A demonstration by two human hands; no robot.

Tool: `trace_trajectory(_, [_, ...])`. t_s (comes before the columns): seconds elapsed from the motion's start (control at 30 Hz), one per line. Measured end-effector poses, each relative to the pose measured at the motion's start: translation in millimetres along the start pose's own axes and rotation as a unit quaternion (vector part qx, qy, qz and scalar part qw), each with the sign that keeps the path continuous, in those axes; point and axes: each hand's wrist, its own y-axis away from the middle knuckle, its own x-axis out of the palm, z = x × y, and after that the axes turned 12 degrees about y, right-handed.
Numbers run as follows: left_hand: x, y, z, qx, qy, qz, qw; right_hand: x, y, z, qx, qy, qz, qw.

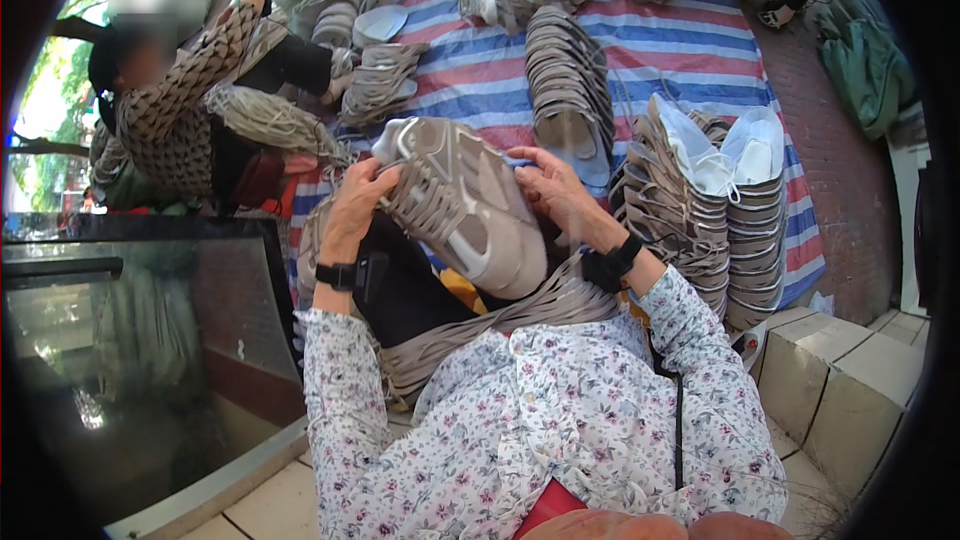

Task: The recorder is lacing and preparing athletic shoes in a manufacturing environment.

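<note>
A beige-and-brown shoe upper (455,202) is held up over my lap, tilted, its toe pointing down toward me. My left hand (360,202) grips it at the edge beside the lacing, thumb and fingers closed. On the other side, my right hand (553,190) pinches the edge near the collar, where a bit of blue shows by the fingertips. A cord runs in a row of crossings along the lacing area. Across my lap lies a thick bundle of beige shoelaces (480,328). Both wrists wear black bands.
A striped sheet (670,45) covers the ground ahead. Nested stacks of uppers stand on it, one at centre (568,80), others at right (757,240). Another person (185,110) sits at far left beside more uppers. A glass panel (150,340) is close on my left, a tiled step (840,370) on my right.
</note>
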Motion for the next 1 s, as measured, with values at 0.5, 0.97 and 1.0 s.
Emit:
trace_trajectory(0.5, [44,-21,-24,0.044,0.2,0.122,0.971,-11,-23,24,0.023,-0.028,0.093,0.995])
trace_trajectory(0.97, [10,-22,-28,0.078,-0.099,0.187,0.974,-154,-328,-46,0.1,0.319,-0.277,0.901])
trace_trajectory(1.0, [13,-21,-25,0.055,-0.088,0.2,0.974,-162,-345,-50,0.141,0.375,-0.323,0.857])
